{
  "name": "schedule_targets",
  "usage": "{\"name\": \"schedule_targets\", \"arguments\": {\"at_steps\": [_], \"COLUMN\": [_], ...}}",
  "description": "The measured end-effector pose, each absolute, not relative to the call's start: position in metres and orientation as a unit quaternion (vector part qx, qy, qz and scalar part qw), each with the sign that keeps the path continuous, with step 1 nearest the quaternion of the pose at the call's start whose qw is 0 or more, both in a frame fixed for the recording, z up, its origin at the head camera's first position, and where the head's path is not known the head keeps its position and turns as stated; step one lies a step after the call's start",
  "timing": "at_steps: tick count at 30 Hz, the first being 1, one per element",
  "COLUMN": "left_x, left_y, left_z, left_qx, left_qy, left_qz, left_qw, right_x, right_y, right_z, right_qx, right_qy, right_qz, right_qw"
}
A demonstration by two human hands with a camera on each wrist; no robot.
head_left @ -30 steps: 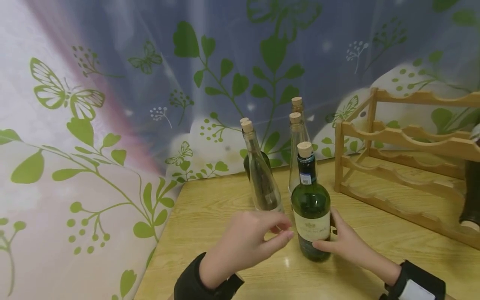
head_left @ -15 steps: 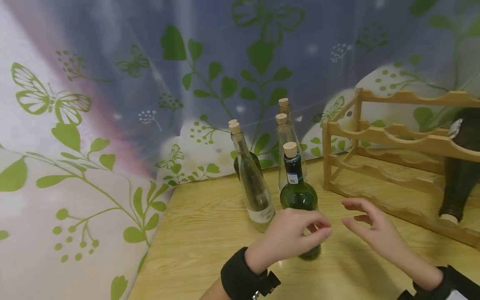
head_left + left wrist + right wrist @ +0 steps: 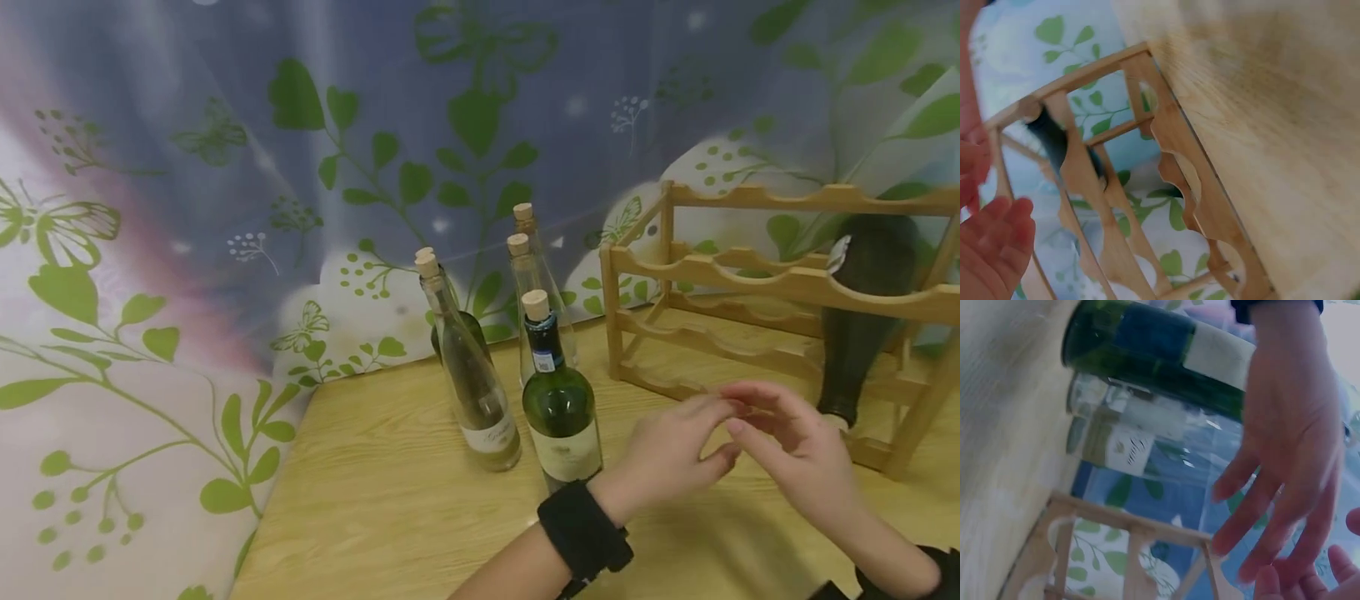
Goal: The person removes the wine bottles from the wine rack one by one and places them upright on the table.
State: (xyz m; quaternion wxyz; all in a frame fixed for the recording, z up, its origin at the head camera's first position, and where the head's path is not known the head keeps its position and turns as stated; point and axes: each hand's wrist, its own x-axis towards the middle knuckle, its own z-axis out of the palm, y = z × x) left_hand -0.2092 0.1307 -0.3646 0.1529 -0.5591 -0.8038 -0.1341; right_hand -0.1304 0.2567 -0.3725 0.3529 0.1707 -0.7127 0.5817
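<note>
My left hand (image 3: 678, 454) and right hand (image 3: 802, 467) hover over the table with their fingertips close together, overlapping in the head view. Neither holds anything; the fingers are loosely bent. Just left of my left hand a green wine bottle (image 3: 558, 408) with a cork and cream label stands upright, partly hidden by my left wrist. Farther left stands a clear corked bottle (image 3: 483, 408) with a white label. Beyond my hands is a wooden wine rack (image 3: 720, 271), where a dark bottle (image 3: 855, 350) lies tilted, its corked neck pointing down toward me.
Clear corked bottles (image 3: 519, 275) stand behind the green one, and a dark bottle (image 3: 471, 329) behind the labelled clear one. The wood-grain table (image 3: 360, 475) meets a leaf-patterned curtain (image 3: 375, 150) at its back edge. Both wrists wear black bands (image 3: 581, 533).
My right hand has let go of the green bottle and moved right. My left hand has followed rightward, passing in front of that bottle. The view has turned right, showing more of the rack.
</note>
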Motion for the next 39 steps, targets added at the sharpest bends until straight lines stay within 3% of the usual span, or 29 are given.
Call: {"name": "schedule_targets", "arguments": {"at_steps": [5,10,21,27,34,39], "left_x": [-0.212,-0.223,-0.243,-0.240,-0.235,-0.233], "left_y": [0.169,0.205,0.257,0.271,0.267,0.266], "left_z": [-0.368,-0.372,-0.393,-0.395,-0.391,-0.392], "left_qx": [-0.566,-0.537,-0.541,-0.547,-0.565,-0.573], "left_qy": [-0.802,-0.818,-0.770,-0.762,-0.728,-0.730], "left_qz": [-0.067,0.001,0.039,0.054,0.032,0.023], "left_qw": [0.177,0.204,0.337,0.343,0.387,0.372], "right_x": [-0.118,-0.105,-0.093,-0.090,-0.090,-0.090], "right_y": [0.274,0.288,0.299,0.301,0.300,0.301], "right_z": [-0.364,-0.356,-0.358,-0.362,-0.366,-0.368], "right_qx": [0.197,0.165,0.156,0.135,0.119,0.133], "right_qy": [-0.648,-0.639,-0.619,-0.630,-0.640,-0.628], "right_qz": [0.617,0.598,0.619,0.611,0.605,0.618], "right_qw": [0.401,0.455,0.458,0.459,0.457,0.454]}}
